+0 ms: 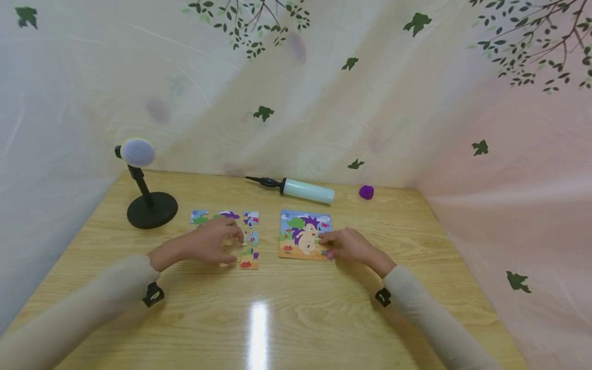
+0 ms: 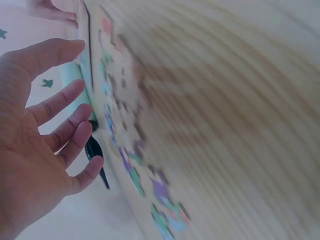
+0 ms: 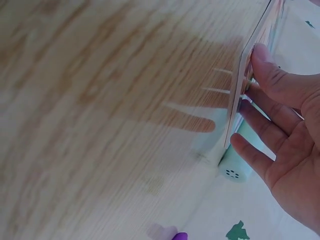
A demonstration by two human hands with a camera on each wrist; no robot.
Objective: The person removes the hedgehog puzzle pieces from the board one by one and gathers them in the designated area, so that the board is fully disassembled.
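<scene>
My left hand is spread over a loose group of jigsaw pieces, hiding some of them. Its fingers are bent a little and apart, with nothing between them in the left wrist view. To the right lies a square puzzle board with a purple-haired hedgehog picture. At the board's right edge is my right hand, thumb and fingertips touching its face. The right wrist view shows the thumb and relaxed fingers along the edge of the board.
A hand pump with a pale green barrel and black nozzle lies behind the board. A small purple object sits farther right. At the back left stands a round-headed lamp-like device on a black base. A leaf-printed curtain hangs behind the table.
</scene>
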